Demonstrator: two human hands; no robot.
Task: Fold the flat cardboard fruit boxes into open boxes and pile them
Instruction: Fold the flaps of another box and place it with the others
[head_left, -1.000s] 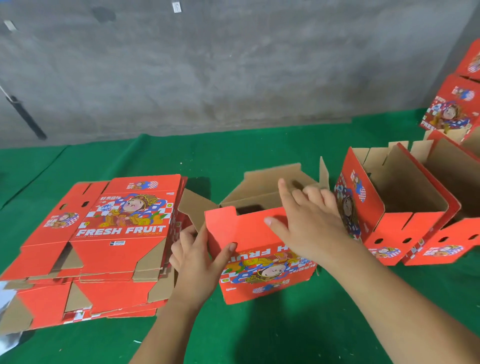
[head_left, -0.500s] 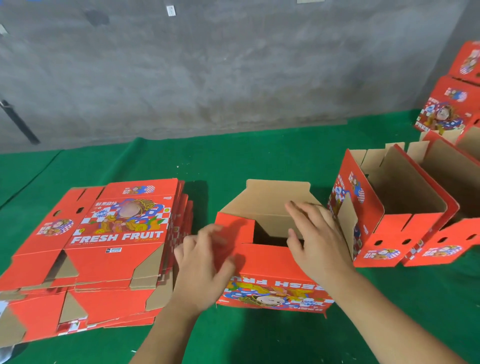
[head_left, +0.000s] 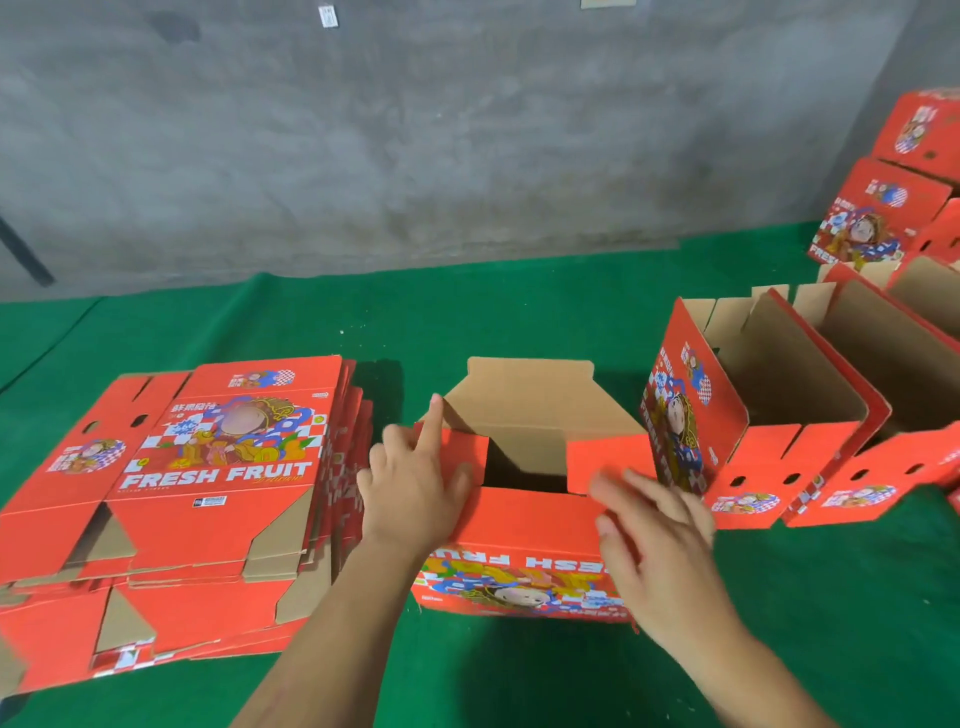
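Note:
A red fruit box (head_left: 524, 530) stands upside down in front of me, its bottom flaps partly folded in and a brown flap standing up at the far side. My left hand (head_left: 415, 483) presses flat on the left red flap, index finger pointing up. My right hand (head_left: 654, 525) lies with spread fingers on the right red flap and the near flap. A stack of flat red boxes (head_left: 171, 493) marked FRESH FRUIT lies to the left.
Two folded open boxes (head_left: 769, 415) lie on their sides at the right, and more folded boxes (head_left: 883, 208) are piled at the far right. Everything sits on a green cloth (head_left: 519, 322) before a grey concrete wall.
The box has been tipped so its open bottom faces up. Both hands moved from gripping its sides to pressing the two short red flaps inward over the opening.

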